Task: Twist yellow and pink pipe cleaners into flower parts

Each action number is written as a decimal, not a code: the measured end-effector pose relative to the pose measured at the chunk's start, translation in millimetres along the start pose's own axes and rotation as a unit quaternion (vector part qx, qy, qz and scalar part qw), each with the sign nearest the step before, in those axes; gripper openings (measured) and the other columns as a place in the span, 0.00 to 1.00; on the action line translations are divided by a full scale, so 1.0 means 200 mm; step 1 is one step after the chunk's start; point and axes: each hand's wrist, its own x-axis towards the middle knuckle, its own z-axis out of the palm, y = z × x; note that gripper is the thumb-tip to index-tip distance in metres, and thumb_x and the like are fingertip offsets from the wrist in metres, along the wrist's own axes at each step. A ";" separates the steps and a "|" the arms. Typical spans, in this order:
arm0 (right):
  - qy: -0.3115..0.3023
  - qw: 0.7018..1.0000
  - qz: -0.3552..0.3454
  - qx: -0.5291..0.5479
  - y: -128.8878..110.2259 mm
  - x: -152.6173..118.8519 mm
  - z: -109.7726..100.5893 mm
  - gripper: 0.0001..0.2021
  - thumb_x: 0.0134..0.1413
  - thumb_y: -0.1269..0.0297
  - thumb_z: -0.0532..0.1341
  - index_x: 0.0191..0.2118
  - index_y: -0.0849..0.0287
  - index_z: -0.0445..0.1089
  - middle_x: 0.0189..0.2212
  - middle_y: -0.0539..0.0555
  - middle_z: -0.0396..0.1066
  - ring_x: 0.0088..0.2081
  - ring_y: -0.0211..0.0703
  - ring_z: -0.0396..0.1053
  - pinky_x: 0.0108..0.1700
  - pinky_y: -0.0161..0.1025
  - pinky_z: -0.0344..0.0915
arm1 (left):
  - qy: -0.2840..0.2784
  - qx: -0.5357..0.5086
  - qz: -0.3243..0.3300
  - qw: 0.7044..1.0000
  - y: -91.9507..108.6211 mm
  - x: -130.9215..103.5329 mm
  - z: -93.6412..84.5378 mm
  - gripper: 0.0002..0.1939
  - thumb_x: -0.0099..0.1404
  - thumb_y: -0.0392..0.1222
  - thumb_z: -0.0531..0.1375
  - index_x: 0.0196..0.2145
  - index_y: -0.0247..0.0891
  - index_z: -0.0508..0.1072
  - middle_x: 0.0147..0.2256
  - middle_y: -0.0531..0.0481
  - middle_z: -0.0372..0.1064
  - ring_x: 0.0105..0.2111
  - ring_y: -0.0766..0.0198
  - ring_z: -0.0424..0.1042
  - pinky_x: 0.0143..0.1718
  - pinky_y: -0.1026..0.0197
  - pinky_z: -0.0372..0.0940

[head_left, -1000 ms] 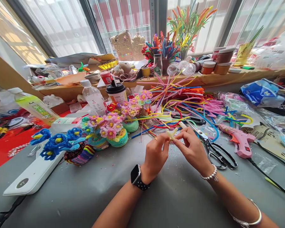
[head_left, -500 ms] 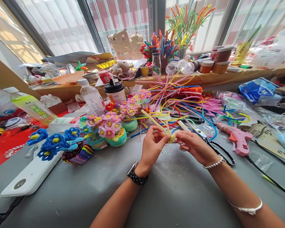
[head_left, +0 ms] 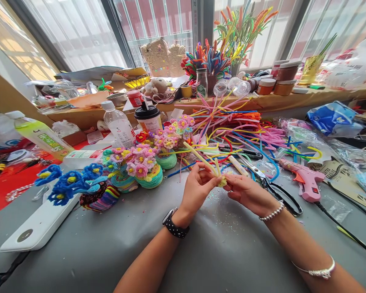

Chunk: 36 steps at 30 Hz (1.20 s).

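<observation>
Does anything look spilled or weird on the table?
Yes, probably spilled: tiny shiny specks are scattered over the gray table, near the left hand and right hand. They look odd because they're strewn about loosely, not gathered together.

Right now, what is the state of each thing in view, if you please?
Yellow pipe cleaner, bent, held
Left hand, pinching it
Right hand, pinching its bunched end
Scissors, lying down, opening unclear
Glue gun, lying down, power unclear
Paper cup, lidded
Clear bottle, capped
Green-labelled bottle, capped

Black-lidded cup (head_left: 150, 123) beside a clear bottle (head_left: 122, 129), lidded jars (head_left: 265, 87) on the ledge (head_left: 280, 101) behind.
</observation>
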 end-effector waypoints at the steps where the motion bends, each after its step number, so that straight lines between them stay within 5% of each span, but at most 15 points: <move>1: 0.005 1.000 -0.004 -0.005 0.00 0.00 0.00 0.11 0.43 0.56 0.59 0.24 0.60 0.66 0.21 0.48 0.55 0.24 0.32 0.52 0.21 0.29 0.50 | 0.000 -0.004 -0.001 1.000 0.00 0.00 0.00 0.15 0.49 0.36 0.62 0.30 0.37 0.58 0.23 0.55 0.67 0.25 0.69 0.69 0.30 0.66 0.63; 8: 0.088 0.992 -0.088 -0.026 -0.01 0.01 0.00 0.10 0.40 0.57 0.62 0.26 0.59 0.67 0.20 0.47 0.59 0.21 0.30 0.52 0.21 0.31 0.48 | -0.009 -0.033 -0.052 0.998 0.01 0.01 -0.01 0.15 0.48 0.38 0.62 0.32 0.35 0.61 0.23 0.54 0.67 0.25 0.70 0.68 0.27 0.67 0.63; 15: 0.146 0.978 -0.148 -0.033 0.03 0.02 0.03 0.10 0.38 0.58 0.63 0.26 0.59 0.69 0.23 0.49 0.67 0.24 0.33 0.60 0.28 0.34 0.57 | -0.027 -0.104 -0.138 0.985 0.02 0.00 -0.02 0.14 0.49 0.41 0.62 0.32 0.33 0.67 0.30 0.48 0.69 0.29 0.68 0.69 0.33 0.65 0.63; 26: 0.141 0.960 -0.196 -0.142 0.02 0.01 0.02 0.11 0.41 0.59 0.62 0.34 0.56 0.70 0.25 0.49 0.70 0.27 0.36 0.65 0.29 0.36 0.61 | 0.003 -0.088 -0.144 0.986 0.01 0.01 -0.03 0.09 0.47 0.41 0.63 0.26 0.33 0.73 0.26 0.50 0.69 0.26 0.71 0.67 0.32 0.67 0.63; 36: 0.098 0.960 -0.195 -0.174 -0.01 0.00 -0.04 0.12 0.43 0.59 0.60 0.35 0.58 0.64 0.24 0.49 0.67 0.27 0.37 0.65 0.29 0.36 0.62 | -0.082 0.050 -0.162 0.982 0.03 0.01 -0.05 0.09 0.46 0.42 0.63 0.24 0.32 0.73 0.21 0.51 0.66 0.20 0.72 0.64 0.25 0.67 0.61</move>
